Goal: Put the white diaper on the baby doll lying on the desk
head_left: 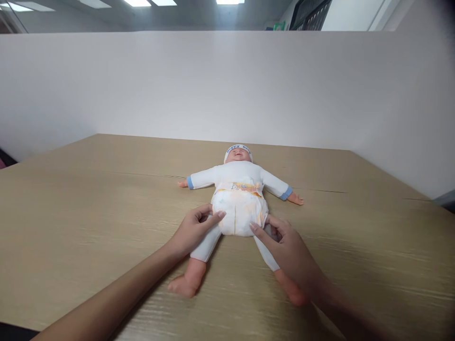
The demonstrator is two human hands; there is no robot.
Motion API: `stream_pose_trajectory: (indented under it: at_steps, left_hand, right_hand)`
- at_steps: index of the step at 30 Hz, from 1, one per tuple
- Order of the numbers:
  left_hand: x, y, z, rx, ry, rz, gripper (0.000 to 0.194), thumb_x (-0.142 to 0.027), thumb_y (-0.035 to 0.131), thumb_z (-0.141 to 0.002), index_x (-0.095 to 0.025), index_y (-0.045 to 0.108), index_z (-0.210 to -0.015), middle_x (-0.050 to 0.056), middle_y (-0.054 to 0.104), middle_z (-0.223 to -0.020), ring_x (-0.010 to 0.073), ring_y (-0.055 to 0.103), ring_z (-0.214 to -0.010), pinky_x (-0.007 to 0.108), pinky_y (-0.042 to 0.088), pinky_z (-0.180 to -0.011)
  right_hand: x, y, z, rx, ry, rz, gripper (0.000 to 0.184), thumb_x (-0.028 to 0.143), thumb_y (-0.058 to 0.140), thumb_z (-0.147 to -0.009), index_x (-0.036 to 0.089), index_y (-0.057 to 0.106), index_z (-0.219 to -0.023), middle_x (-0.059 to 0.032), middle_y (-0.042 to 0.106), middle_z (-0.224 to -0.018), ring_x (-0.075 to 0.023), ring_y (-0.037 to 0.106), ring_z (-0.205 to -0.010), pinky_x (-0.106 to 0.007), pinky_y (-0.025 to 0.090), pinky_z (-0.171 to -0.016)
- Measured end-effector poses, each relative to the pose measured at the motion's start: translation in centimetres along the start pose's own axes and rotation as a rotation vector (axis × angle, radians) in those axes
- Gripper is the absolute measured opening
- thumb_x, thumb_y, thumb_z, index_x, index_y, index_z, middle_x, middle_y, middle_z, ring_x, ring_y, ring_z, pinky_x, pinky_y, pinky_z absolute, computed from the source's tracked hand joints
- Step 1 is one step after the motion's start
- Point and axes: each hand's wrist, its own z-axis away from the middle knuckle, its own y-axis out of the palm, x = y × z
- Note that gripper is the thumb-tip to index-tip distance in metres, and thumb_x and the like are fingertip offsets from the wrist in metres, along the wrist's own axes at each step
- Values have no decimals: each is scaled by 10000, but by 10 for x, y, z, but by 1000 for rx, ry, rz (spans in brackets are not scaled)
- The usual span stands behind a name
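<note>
Diaper: a white, padded diaper with an orange-printed waistband (227,213) is sitting around the hips of the white-suited baby doll with blue cuffs (240,171).
Left hand: our left hand (197,228) is pinching the diaper's leg edge at the doll's hip on our left.
Right hand: our right hand (289,244) is pinching the opposite leg edge, at the doll's other hip.
Handling: we are judging the diaper light, soft and easily creased; its leg edges beside the doll's thighs are offering good holds.
Count: we are counting one diaper, one doll, two hands, and one tan, wood-look table (106,222) beneath the doll.
</note>
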Motion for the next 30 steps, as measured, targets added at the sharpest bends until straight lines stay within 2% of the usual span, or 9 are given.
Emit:
stream_pose_trajectory:
  at_steps: [2,6,11,13,17,21,24,27,30]
  left_hand:
    - [1,-1,0,-31,-12,9,449,-615,828,-860,-177,768,-936,38,740,-872,183,628,-782,302,453,-695]
    - [0,-1,1,-71,-9,33,455,-602,865,-824,-170,755,-918,23,713,-828,165,610,-747,287,429,-666]
    - [3,0,3,-145,44,11,485,-578,889,-802,-201,681,-1026,-6,693,-798,174,620,-757,302,485,-706]
    - [6,-1,5,-222,109,-59,483,-538,892,-813,-215,636,-1065,-2,713,-892,160,605,-773,307,501,-744]
    - [7,-4,10,-351,221,-303,509,-486,850,-867,-239,610,-1242,68,679,-1313,188,619,-971,358,525,-885]
    - [2,-4,13,-296,263,-436,486,-493,761,-950,-274,636,-1366,75,678,-1389,255,627,-1173,411,512,-978]
    - [-1,-4,14,-289,280,-504,392,-495,729,-978,-279,698,-1304,62,732,-1323,267,649,-1156,416,502,-971]
    - [0,-9,15,-327,290,-528,302,-526,657,-1023,-255,736,-1132,45,773,-1177,255,666,-1059,400,494,-931]
    - [5,-19,11,-342,298,-579,426,-545,508,-1091,-233,675,-854,21,718,-884,227,633,-873,381,465,-852]
  right_hand:
    - [-3,3,1,-39,-59,52,468,661,666,-961,257,645,-724,-42,657,-799,-290,600,-876,-434,509,-817]
    - [-10,7,1,-122,-128,75,404,636,686,-950,266,720,-791,-92,682,-1049,-347,586,-1081,-536,479,-996]
    - [-16,4,2,-129,-112,73,314,586,701,-941,275,735,-923,-93,668,-1108,-342,600,-1098,-525,496,-982]
    - [-18,2,2,-112,-74,66,316,583,690,-937,268,698,-957,-80,662,-1076,-313,613,-1015,-492,514,-913]
    - [-22,1,1,-192,11,68,460,642,743,-881,249,609,-1081,-57,649,-1004,-269,615,-877,-440,527,-803]
    - [-21,2,0,-237,-75,10,523,618,684,-947,239,573,-1290,-133,672,-1306,-307,650,-1105,-496,554,-935]
    - [-16,3,2,-202,-120,14,477,561,622,-1000,248,602,-1359,-134,679,-1382,-321,648,-1222,-548,533,-1050]
    - [-16,3,5,-191,-106,58,439,554,607,-1011,255,644,-1331,-122,722,-1311,-322,687,-1171,-542,549,-1029]
    - [-26,1,1,-192,-118,80,366,559,575,-1041,261,661,-1233,-109,753,-1204,-320,718,-1085,-518,570,-966]
